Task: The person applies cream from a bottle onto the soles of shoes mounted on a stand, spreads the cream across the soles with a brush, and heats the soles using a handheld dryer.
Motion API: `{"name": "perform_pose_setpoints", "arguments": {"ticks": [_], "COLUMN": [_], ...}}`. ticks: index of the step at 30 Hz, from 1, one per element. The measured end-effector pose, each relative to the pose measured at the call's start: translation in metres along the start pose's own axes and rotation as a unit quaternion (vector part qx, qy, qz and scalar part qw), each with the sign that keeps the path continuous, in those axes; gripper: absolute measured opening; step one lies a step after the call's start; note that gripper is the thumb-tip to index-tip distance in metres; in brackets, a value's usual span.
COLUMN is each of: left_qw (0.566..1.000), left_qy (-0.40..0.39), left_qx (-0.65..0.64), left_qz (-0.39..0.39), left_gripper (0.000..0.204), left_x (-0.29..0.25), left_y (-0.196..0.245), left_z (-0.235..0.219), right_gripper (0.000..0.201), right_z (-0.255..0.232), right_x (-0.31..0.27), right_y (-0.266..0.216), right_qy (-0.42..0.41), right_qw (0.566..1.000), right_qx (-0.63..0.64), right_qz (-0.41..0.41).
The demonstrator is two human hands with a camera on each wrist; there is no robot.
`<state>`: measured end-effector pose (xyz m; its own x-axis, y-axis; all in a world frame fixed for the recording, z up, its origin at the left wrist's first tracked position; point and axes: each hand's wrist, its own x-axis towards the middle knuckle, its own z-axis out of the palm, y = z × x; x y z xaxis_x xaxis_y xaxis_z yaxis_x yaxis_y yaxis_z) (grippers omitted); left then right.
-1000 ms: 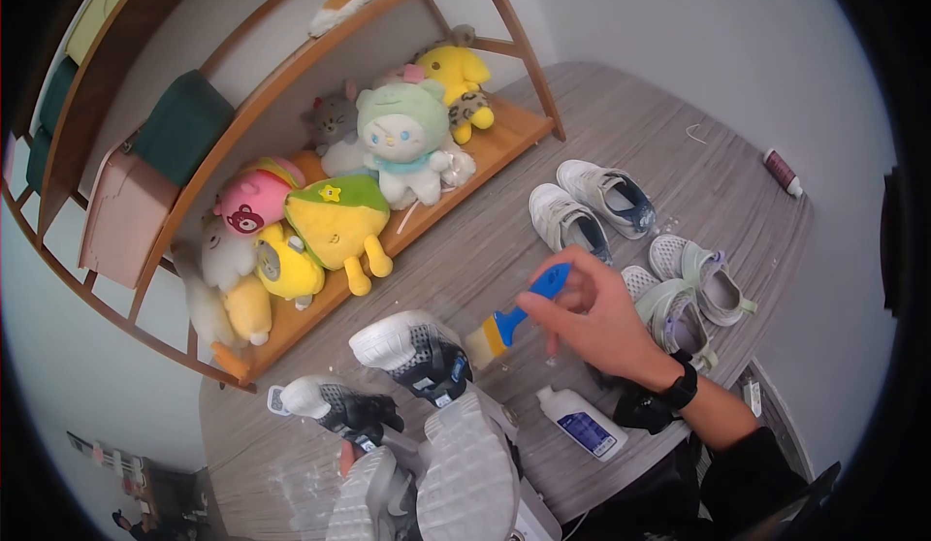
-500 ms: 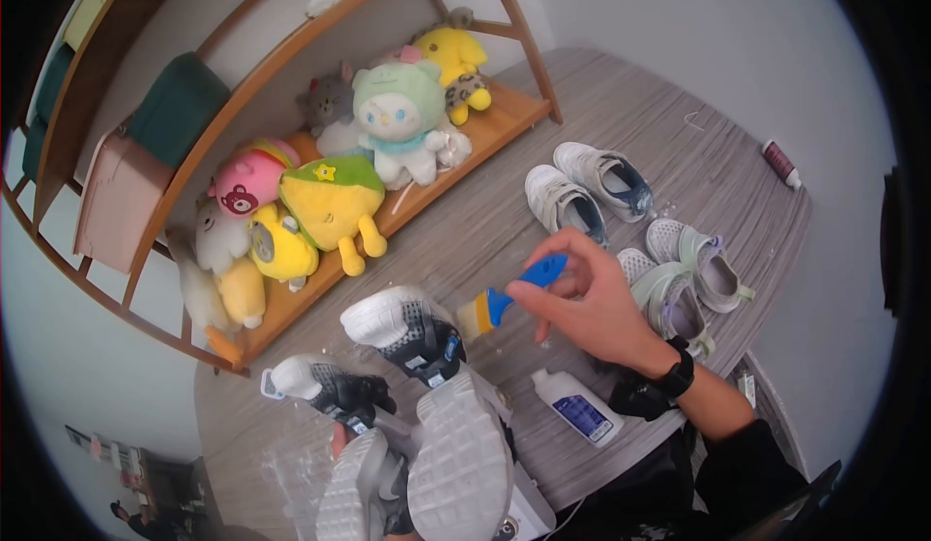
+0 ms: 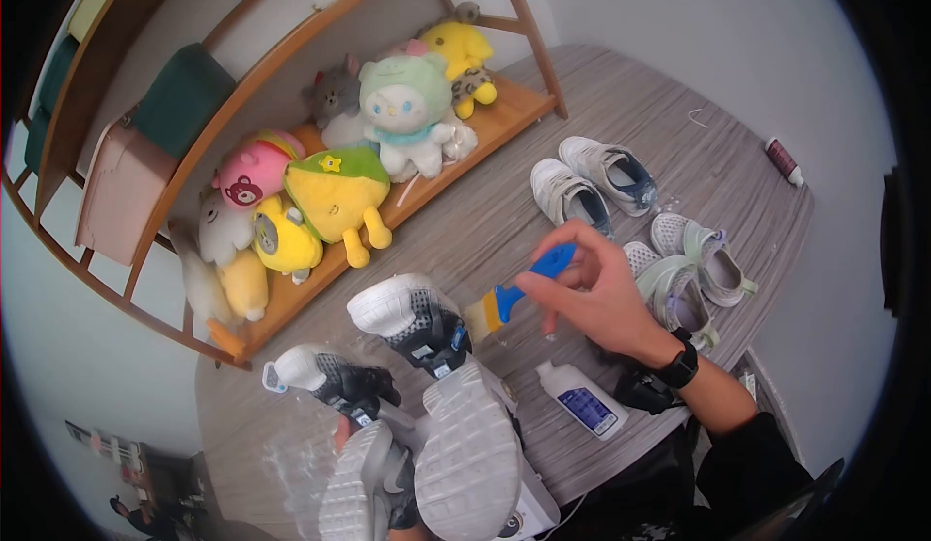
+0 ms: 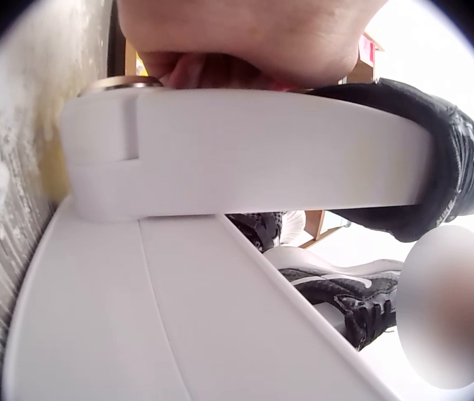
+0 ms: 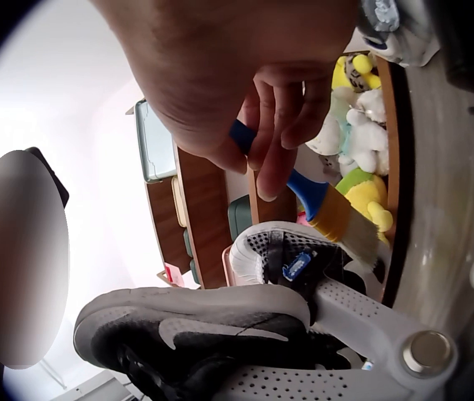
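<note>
Wooden shelving (image 3: 516,105) stood at ten o'clock; toward seven, the left hand (image 4: 249,38) was mostly hidden, its hold impossible to tell; just beside a white-toed shoe (image 3: 417,328), the blue brush (image 3: 508,299) was pinched near four by the right hand (image 3: 613,303).

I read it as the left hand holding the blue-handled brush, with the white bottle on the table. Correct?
The side is wrong: it's the right hand that holds the blue-handled brush, as the head view shows. The white bottle is on the table, as stated.
</note>
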<state>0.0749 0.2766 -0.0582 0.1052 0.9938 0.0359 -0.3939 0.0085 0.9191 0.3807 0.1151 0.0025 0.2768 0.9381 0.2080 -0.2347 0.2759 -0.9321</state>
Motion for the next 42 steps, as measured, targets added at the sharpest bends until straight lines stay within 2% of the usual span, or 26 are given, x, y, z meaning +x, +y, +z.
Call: {"name": "perform_pose_setpoints", "arguments": {"ticks": [10, 14, 19, 26, 32, 34, 42], "left_qw": [0.999, 0.998, 0.997, 0.992, 0.987, 0.986, 0.978], "left_qy": [0.008, 0.013, 0.026, 0.017, 0.021, 0.022, 0.018], "left_qx": [-0.029, -0.045, -0.060, -0.089, -0.114, -0.121, -0.151], "left_qz": [-0.030, -0.036, -0.049, -0.084, -0.108, -0.113, -0.144], "left_gripper": [0.042, 0.042, 0.042, 0.041, 0.041, 0.041, 0.041], "left_x": [-0.006, -0.007, -0.014, -0.018, -0.028, -0.030, -0.025], "left_y": [-0.006, -0.007, -0.010, -0.023, -0.033, -0.032, -0.041], "left_z": [-0.004, -0.004, -0.011, -0.002, 0.001, 0.002, 0.013], "right_gripper": [0.031, 0.031, 0.033, 0.032, 0.033, 0.034, 0.039], "right_z": [0.004, 0.003, 0.006, 0.007, 0.006, 0.005, 0.004], "right_x": [-0.002, -0.002, -0.003, -0.006, -0.007, -0.008, -0.009], "right_y": [0.003, 0.006, 0.010, 0.005, 0.004, 0.007, 0.009], "right_qy": [0.021, 0.018, 0.026, 0.030, 0.005, 0.000, -0.006], "right_qw": [0.999, 1.000, 0.998, 0.998, 0.998, 0.996, 0.992], "right_qx": [0.018, -0.006, 0.029, -0.001, -0.006, -0.007, -0.005], "right_qz": [-0.024, -0.008, -0.042, -0.061, -0.066, -0.094, -0.123]}}
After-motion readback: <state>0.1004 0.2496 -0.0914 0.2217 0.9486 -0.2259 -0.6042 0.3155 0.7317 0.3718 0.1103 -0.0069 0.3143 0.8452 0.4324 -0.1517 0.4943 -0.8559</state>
